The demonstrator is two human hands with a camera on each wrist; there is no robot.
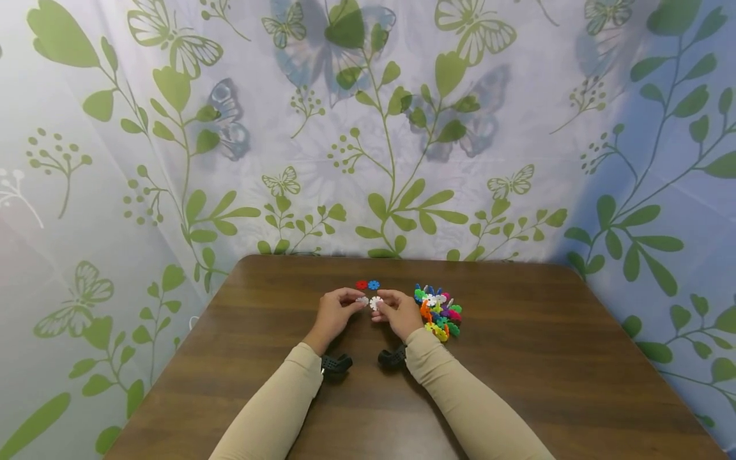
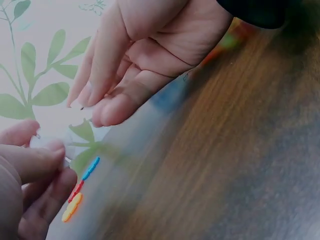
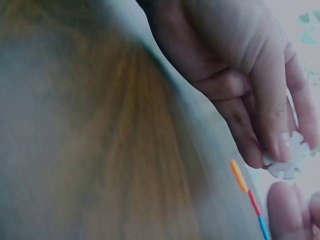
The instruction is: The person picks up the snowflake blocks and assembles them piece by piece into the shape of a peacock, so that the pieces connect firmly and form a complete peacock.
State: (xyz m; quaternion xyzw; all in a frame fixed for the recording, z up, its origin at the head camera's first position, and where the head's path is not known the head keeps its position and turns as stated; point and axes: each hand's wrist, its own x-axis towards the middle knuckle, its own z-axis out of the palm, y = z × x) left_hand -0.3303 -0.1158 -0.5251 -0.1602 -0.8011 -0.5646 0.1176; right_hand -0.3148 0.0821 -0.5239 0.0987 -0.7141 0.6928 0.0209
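Observation:
Over the table's middle my left hand (image 1: 333,314) pinches a white snowflake-shaped notched disc (image 1: 362,300) between thumb and fingers. Close to its right, my right hand (image 1: 406,315) pinches a second white notched disc (image 1: 375,303), seen face-on. A small gap shows between the two discs in the head view. On the table just beyond lie a red notched disc (image 1: 361,285) and a blue one (image 1: 374,285), side by side. An orange-yellow disc (image 2: 72,207) lies in line with them in the wrist views; the left hand seems to hide it in the head view.
A heap of mixed-colour notched discs (image 1: 439,313) sits right beside the right hand. The brown wooden table (image 1: 517,358) ends at a leaf-patterned curtain (image 1: 391,128). Black wrist straps (image 1: 336,364) hang under both wrists.

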